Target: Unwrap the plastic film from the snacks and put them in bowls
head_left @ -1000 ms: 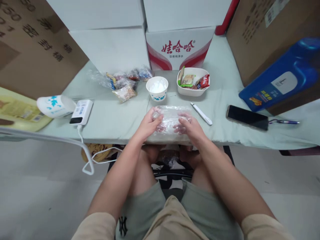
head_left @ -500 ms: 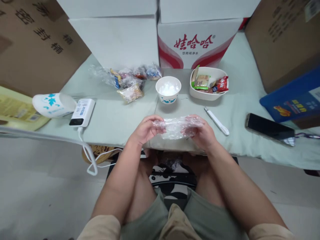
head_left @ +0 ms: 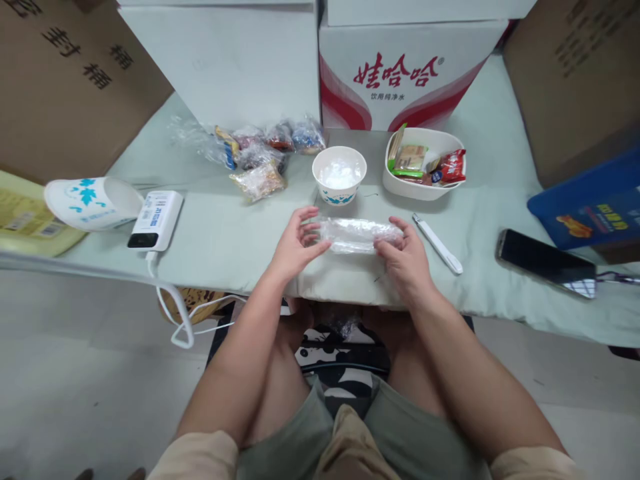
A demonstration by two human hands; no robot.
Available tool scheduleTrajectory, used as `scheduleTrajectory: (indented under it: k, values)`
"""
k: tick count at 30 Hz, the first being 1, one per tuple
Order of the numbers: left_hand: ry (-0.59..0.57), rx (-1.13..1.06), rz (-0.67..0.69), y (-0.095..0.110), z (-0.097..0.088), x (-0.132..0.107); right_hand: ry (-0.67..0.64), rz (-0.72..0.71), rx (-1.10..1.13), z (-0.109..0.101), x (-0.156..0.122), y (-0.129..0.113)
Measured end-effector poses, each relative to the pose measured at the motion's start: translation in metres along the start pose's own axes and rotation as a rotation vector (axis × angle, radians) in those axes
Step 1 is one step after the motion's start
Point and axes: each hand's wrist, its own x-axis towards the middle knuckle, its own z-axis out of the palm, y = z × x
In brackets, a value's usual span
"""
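A crinkled strip of clear plastic film (head_left: pixel 353 235), gathered lengthwise, is held just above the table's front part. My right hand (head_left: pixel 407 257) pinches its right end between thumb and fingers. At the other end my left hand (head_left: pixel 299 243) has its fingers apart, with the thumb tip close to or touching the film. Just beyond the film stands a white paper cup (head_left: pixel 339 197) with blue leaf prints, holding crumpled clear plastic (head_left: pixel 340 172). A white folding-type knife or cutter (head_left: pixel 438 244) lies right of my right hand.
Behind are small wrapped packets (head_left: pixel 257 181) and a white tub (head_left: pixel 423 190) of snacks, backed by white cartons (head_left: pixel 390 100). A power bank (head_left: pixel 159 217) and a tipped paper cup (head_left: pixel 85 200) lie left; a phone (head_left: pixel 545 262) lies right. A white cable (head_left: pixel 183 313) hangs over the front edge.
The plastic film has been narrowed into a tighter strip and moved slightly away from me. My left hand's fingers have spread from their grip. The view has shifted slightly.
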Motion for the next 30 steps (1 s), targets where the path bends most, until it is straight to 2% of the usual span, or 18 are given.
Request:
scheduleTrajectory:
  k: [2,3,6,8,11,13,16,19,21,24,27,30]
  values:
    - [0.121,0.043,0.022,-0.002,0.004,-0.002,0.085,-0.109,-0.054,-0.004,-0.001,-0.001]
    - [0.126,0.063,0.019,-0.003,0.008,-0.004,0.116,-0.163,-0.093,-0.006,-0.003,-0.002]
    - [-0.034,0.038,0.017,-0.005,0.029,-0.012,0.104,-0.353,-0.184,-0.008,-0.012,-0.006]
    - [-0.155,-0.042,0.049,-0.007,0.045,-0.015,-0.018,-0.441,-0.188,-0.008,-0.019,-0.007]
    - [-0.253,-0.169,0.057,-0.006,0.065,-0.016,-0.204,-0.394,-0.134,-0.007,-0.024,-0.007]
    - [-0.218,-0.212,0.009,-0.003,0.071,-0.015,-0.229,-0.326,-0.069,-0.007,-0.024,-0.007]
    - [-0.100,-0.292,-0.098,0.005,0.076,-0.014,-0.101,-0.224,0.022,-0.006,-0.019,-0.008]
    - [-0.081,-0.431,-0.218,0.011,0.080,-0.015,0.023,-0.154,0.059,-0.007,-0.015,-0.011]
    - [-0.072,-0.453,-0.259,0.012,0.084,-0.015,-0.043,-0.114,0.063,-0.008,-0.014,-0.011]
    - [-0.029,-0.413,-0.239,0.009,0.088,-0.015,-0.144,-0.059,0.047,-0.013,-0.018,-0.008]
    - [-0.053,-0.439,-0.203,0.008,0.086,-0.011,-0.066,-0.079,0.029,-0.024,-0.023,-0.007]
    - [-0.062,-0.492,-0.207,0.014,0.076,-0.002,0.046,-0.189,-0.091,-0.034,-0.021,-0.026]
